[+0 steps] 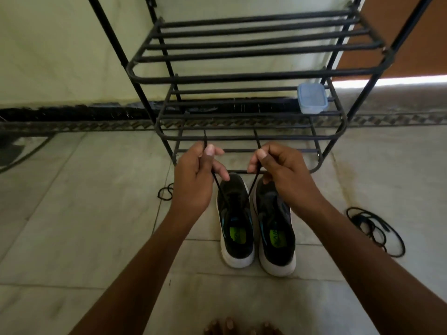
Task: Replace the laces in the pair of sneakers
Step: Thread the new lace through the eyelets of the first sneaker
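Two black sneakers with white soles stand side by side on the floor, toes toward the rack: the left sneaker (235, 221) and the right sneaker (275, 228). A black lace (251, 187) runs up in a V from the left sneaker's eyelets. My left hand (196, 175) pinches one end of it, and my right hand (278, 168) pinches the other end, both held taut above the toes. Part of the right sneaker's toe is hidden behind my right hand.
A black metal shoe rack (242, 76) stands right behind the sneakers, with a small clear plastic box (312, 99) on a lower shelf. A loose black lace (377, 228) lies coiled on the floor at right, another small coil (166, 192) at left. My toes (239, 328) show at the bottom edge.
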Available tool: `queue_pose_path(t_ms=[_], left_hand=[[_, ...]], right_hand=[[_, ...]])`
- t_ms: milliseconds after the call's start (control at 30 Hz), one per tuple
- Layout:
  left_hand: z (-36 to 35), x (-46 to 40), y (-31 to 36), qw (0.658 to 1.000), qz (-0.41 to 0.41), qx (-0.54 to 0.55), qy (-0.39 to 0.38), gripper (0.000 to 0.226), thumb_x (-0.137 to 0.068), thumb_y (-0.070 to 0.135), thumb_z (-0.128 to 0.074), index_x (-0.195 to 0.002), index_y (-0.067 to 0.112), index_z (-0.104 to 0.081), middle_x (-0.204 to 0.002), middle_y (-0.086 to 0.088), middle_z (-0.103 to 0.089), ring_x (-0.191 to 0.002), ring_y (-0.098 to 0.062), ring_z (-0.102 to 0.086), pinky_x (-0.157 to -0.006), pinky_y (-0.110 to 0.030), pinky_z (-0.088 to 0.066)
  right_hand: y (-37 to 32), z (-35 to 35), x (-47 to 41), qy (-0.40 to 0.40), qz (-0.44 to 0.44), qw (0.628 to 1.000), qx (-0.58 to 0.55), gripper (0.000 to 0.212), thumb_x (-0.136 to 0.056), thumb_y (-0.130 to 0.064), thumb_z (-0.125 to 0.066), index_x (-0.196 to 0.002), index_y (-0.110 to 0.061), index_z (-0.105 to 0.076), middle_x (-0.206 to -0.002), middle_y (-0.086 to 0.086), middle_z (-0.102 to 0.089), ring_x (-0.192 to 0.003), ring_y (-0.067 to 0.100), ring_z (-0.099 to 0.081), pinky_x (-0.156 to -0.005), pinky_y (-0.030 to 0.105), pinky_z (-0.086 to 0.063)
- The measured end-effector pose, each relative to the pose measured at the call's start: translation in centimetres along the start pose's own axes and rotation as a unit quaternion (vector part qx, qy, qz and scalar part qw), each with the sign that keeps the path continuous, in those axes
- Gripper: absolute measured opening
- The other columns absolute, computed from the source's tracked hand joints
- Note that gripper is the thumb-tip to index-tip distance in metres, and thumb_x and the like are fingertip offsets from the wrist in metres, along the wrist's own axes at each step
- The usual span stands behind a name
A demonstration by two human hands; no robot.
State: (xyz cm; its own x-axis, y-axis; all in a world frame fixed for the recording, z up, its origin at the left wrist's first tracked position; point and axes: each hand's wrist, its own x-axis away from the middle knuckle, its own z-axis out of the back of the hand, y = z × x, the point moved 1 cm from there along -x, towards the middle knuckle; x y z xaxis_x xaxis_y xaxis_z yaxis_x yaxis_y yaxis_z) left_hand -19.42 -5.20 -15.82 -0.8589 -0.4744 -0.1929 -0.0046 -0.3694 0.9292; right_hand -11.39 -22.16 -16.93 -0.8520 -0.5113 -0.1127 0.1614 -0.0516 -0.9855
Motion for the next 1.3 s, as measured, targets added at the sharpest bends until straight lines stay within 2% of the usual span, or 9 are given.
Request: queue_pose_path(t_ms=[100,167,233,333,533,633,900,1033,1300], left_hand=[[-0.1,-0.5,0.5,1.000,-0.019,0.004,-0.016,0.034,-0.112,0.024,-0.038,-0.100,0.010,-0.067,-0.084,-0.005,-0.071,-0.056,-0.001,-0.055,-0.054,-0.017,-0.039],[-0.2,-0.9,0.4,1.000,-0.023,-0.003,-0.020,0.029,-0.110,0.025,-0.045,-0.106,0.019,-0.073,-0.090,0.000,-0.062,-0.061,-0.003,-0.053,-0.054,-0.019,-0.039],[-0.2,-1.2,0.7,1.000,-0.021,0.019,-0.010,0.023,-0.106,0.019,-0.054,-0.111,0.022,-0.076,-0.088,0.000,-0.055,-0.063,-0.007,-0.053,-0.053,-0.019,-0.039],[-0.2,-1.2,1.6,0.998,-0.025,0.054,0.020,0.017,-0.099,0.013,-0.064,-0.110,0.016,-0.077,-0.086,0.000,-0.066,-0.067,-0.006,-0.060,-0.056,-0.014,-0.042],[-0.3,-1.4,2.6,0.995,-0.039,0.081,0.050,0.015,-0.097,0.016,-0.068,-0.107,0.015,-0.079,-0.083,0.000,-0.070,-0.058,-0.007,-0.058,-0.054,-0.018,-0.044],[-0.3,-1.5,3.1,0.990,-0.027,0.119,0.074,0.012,-0.093,0.011,-0.073,-0.102,0.014,-0.079,-0.081,-0.001,-0.076,-0.056,-0.009,-0.060,-0.052,-0.022,-0.047],[-0.2,-1.5,3.3,0.988,-0.013,0.139,0.069,0.010,-0.095,0.008,-0.068,-0.098,0.012,-0.077,-0.083,-0.006,-0.075,-0.066,-0.016,-0.062,-0.058,-0.027,-0.050],[-0.1,-1.7,3.6,0.991,-0.026,0.119,0.061,0.011,-0.096,0.006,-0.066,-0.097,0.011,-0.076,-0.085,-0.005,-0.074,-0.066,-0.016,-0.062,-0.056,-0.025,-0.049],[0.0,-1.5,4.0,0.994,-0.017,0.084,0.067,0.007,-0.090,0.011,-0.075,-0.092,0.017,-0.077,-0.071,0.003,-0.074,-0.060,-0.007,-0.065,-0.056,-0.020,-0.051]], right_hand=[[-0.8,-0.3,-0.5,0.020,0.010,0.999,-0.031,0.022,-0.107,-0.009,-0.046,-0.101,-0.005,-0.067,-0.077,0.004,-0.069,-0.072,0.015,-0.064,-0.062,0.024,-0.048],[-1.2,-0.4,-0.7,0.036,0.024,0.997,-0.057,0.020,-0.105,-0.004,-0.047,-0.105,-0.002,-0.067,-0.076,0.005,-0.068,-0.070,0.019,-0.064,-0.061,0.025,-0.050],[-1.6,-0.4,-1.0,0.051,0.041,0.996,-0.067,0.019,-0.104,-0.004,-0.049,-0.105,-0.001,-0.068,-0.077,0.006,-0.070,-0.068,0.024,-0.065,-0.060,0.026,-0.051],[-2.0,-0.5,-1.1,0.074,0.056,0.994,-0.057,0.020,-0.104,-0.009,-0.052,-0.103,-0.004,-0.071,-0.080,0.008,-0.071,-0.069,0.026,-0.069,-0.060,0.026,-0.053],[-2.6,-1.2,-1.5,0.125,0.100,0.987,-0.029,0.013,-0.097,-0.013,-0.067,-0.104,-0.010,-0.077,-0.092,0.007,-0.071,-0.079,0.021,-0.073,-0.061,0.027,-0.058],[-2.7,-1.5,-1.5,0.156,0.101,0.982,-0.028,0.013,-0.093,-0.015,-0.073,-0.104,-0.012,-0.078,-0.092,0.000,-0.076,-0.088,0.017,-0.073,-0.070,0.029,-0.060],[-3.4,-2.0,-1.9,0.182,0.090,0.979,-0.026,0.012,-0.089,-0.017,-0.077,-0.101,-0.014,-0.079,-0.092,-0.004,-0.076,-0.092,0.009,-0.072,-0.080,0.037,-0.061],[-3.6,-2.2,-2.3,0.181,0.094,0.978,-0.034,0.012,-0.088,-0.013,-0.078,-0.100,-0.012,-0.080,-0.092,-0.003,-0.077,-0.092,0.010,-0.073,-0.085,0.033,-0.060],[-3.5,-2.5,-2.3,0.182,0.103,0.978,-0.010,0.008,-0.089,-0.012,-0.076,-0.097,-0.011,-0.079,-0.087,-0.007,-0.077,-0.086,0.007,-0.073,-0.077,0.024,-0.059]])
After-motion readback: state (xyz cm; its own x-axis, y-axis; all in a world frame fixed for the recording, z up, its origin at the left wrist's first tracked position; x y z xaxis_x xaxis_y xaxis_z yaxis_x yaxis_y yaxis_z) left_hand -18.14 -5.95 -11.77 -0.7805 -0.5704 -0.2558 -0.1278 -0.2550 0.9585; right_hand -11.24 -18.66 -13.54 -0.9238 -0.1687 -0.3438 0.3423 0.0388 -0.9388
